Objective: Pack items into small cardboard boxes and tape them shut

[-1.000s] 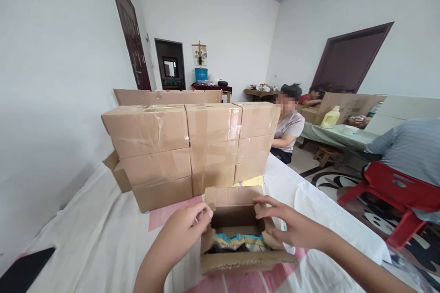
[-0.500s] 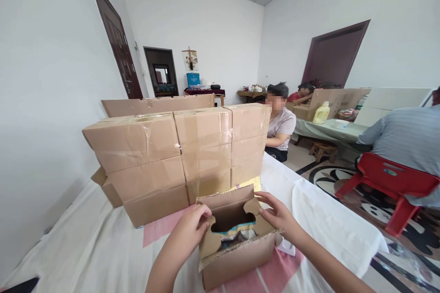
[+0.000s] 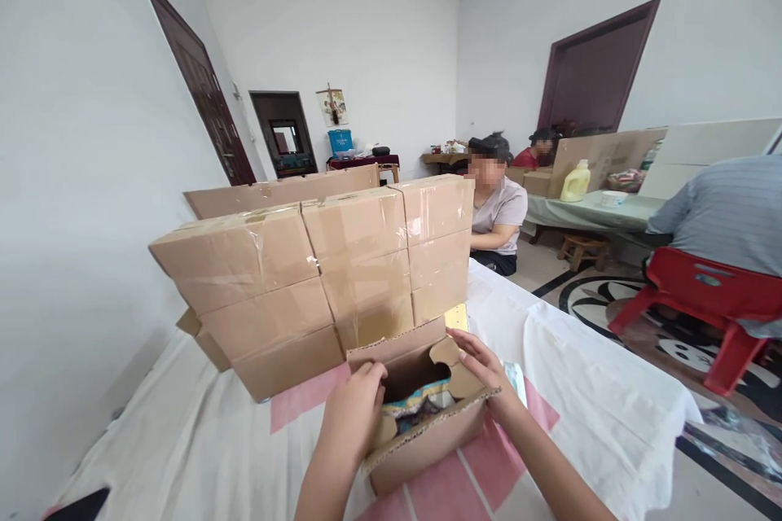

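Note:
In front of me an open cardboard box (image 3: 421,449) stands tilted on the cloth, its long flaps raised. Inside lies something in crinkled blue, yellow and silvery wrapping (image 3: 421,405); its kind is not clear. My left hand (image 3: 360,400) is closed over the box's left short flap, fingers curled at its edge. On the other side my right hand (image 3: 485,370) grips the right short flap (image 3: 463,370), its fingers long against the cardboard and the thumb on top. This flap has a rounded cut-out.
A wall of taped cardboard boxes (image 3: 360,260) rises just beyond the open box. White cloth (image 3: 568,374) with pink patches covers the table. A seated person (image 3: 504,216) is past it; at right are another person's red chair (image 3: 714,293) and a yellow bottle (image 3: 575,181).
The left hand has moved inward over the left flap, which tilts further into the box. The right hand's fingers have straightened along the right flap. My view has shifted slightly.

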{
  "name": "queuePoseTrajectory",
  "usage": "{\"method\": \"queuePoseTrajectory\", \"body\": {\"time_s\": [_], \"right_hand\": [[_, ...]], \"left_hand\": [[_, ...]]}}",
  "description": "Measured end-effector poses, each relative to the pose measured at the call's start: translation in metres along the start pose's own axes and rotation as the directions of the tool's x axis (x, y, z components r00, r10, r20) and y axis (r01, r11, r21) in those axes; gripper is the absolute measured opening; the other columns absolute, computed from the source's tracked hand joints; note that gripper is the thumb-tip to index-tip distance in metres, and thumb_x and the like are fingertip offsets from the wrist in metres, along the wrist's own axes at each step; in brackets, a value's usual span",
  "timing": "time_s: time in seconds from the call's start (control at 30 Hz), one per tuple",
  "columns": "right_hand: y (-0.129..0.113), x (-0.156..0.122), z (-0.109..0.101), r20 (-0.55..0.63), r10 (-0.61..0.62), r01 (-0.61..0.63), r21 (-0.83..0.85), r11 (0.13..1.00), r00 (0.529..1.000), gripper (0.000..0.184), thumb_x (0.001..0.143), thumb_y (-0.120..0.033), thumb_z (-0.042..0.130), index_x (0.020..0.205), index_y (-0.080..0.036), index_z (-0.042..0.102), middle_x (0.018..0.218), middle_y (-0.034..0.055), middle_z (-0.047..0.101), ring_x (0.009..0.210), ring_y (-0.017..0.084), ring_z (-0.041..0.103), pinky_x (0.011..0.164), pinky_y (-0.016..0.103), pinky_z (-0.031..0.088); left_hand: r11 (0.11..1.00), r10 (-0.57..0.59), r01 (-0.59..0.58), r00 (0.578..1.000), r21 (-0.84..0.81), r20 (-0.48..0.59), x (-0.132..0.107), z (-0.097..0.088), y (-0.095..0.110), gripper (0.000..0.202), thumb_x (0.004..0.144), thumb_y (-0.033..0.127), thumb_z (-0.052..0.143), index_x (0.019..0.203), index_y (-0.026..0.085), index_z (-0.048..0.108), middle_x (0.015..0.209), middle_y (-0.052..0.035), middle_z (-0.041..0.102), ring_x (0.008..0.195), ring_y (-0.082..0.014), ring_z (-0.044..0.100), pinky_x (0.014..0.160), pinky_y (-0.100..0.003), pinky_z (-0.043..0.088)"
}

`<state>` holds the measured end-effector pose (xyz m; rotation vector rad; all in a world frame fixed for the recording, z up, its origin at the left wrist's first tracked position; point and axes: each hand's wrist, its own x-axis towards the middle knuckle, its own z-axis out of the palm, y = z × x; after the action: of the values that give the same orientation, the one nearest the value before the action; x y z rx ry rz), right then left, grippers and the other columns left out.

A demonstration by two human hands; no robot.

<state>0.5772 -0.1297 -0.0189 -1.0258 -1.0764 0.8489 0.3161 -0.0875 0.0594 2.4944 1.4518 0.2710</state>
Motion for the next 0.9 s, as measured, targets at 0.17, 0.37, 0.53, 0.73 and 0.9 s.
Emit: {"method": "queuePoseTrajectory", "body": {"time_s": [0.17, 0.37, 0.53, 0.73, 0.9], "right_hand": [[0.009, -0.011, 0.001, -0.023, 0.029, -0.028, 0.033, 0.999, 0.999, 0.045, 0.091, -0.052, 0.061, 0.130, -0.030, 0.064, 0.145, 0.0066, 0.059, 0.137, 0.034, 0.050, 0.115, 0.050, 0.040], [0.014, -0.017, -0.001, -0.046, -0.014, 0.012, -0.040, 0.999, 0.999, 0.042, 0.092, -0.052, 0.056, 0.128, -0.032, 0.066, 0.144, 0.0043, 0.060, 0.140, 0.035, 0.047, 0.115, 0.046, 0.042], [0.017, -0.030, -0.003, -0.091, -0.141, 0.135, -0.065, 0.989, 0.986, 0.038, 0.096, -0.051, 0.050, 0.122, -0.031, 0.068, 0.141, 0.0064, 0.062, 0.134, 0.034, 0.053, 0.113, 0.052, 0.041], [0.033, -0.038, -0.009, -0.008, -0.216, 0.214, -0.083, 0.973, 0.976, 0.057, 0.099, -0.065, 0.033, 0.132, -0.030, 0.063, 0.150, 0.0071, 0.054, 0.143, 0.033, 0.042, 0.122, 0.056, 0.026], [0.036, -0.039, -0.007, 0.059, -0.248, 0.250, -0.039, 0.967, 0.967, 0.075, 0.094, -0.076, 0.021, 0.139, -0.029, 0.058, 0.156, 0.0077, 0.045, 0.147, 0.035, 0.035, 0.123, 0.059, 0.022]], "left_hand": [[0.997, 0.008, -0.009, 1.000, 0.078, 0.013, -0.003, 0.000, 0.009, 0.027, 0.090, 0.014, 0.049, 0.111, 0.024, 0.063, 0.115, -0.0056, 0.071, 0.102, -0.0244, 0.069, 0.076, -0.033, 0.046], [0.984, -0.033, 0.015, 0.995, 0.180, 0.098, -0.007, -0.002, 0.020, 0.027, 0.090, 0.016, 0.052, 0.115, 0.022, 0.062, 0.118, -0.0082, 0.071, 0.103, -0.0281, 0.070, 0.074, -0.034, 0.047], [0.996, 0.000, -0.003, 0.999, 0.084, 0.044, -0.006, -0.001, 0.011, 0.022, 0.092, 0.021, 0.053, 0.110, 0.026, 0.064, 0.113, -0.0041, 0.074, 0.103, -0.0247, 0.070, 0.074, -0.032, 0.043], [0.992, 0.092, -0.086, 0.994, 0.088, -0.063, -0.006, -0.006, 0.005, 0.028, 0.100, 0.028, 0.043, 0.098, 0.026, 0.071, 0.093, -0.0032, 0.076, 0.093, -0.0250, 0.064, 0.083, -0.039, 0.036], [0.986, 0.158, -0.153, 0.983, 0.058, -0.088, -0.006, -0.005, 0.003, 0.042, 0.105, 0.035, 0.035, 0.086, 0.025, 0.072, 0.086, -0.0017, 0.073, 0.092, -0.0241, 0.058, 0.079, -0.038, 0.033]]}}
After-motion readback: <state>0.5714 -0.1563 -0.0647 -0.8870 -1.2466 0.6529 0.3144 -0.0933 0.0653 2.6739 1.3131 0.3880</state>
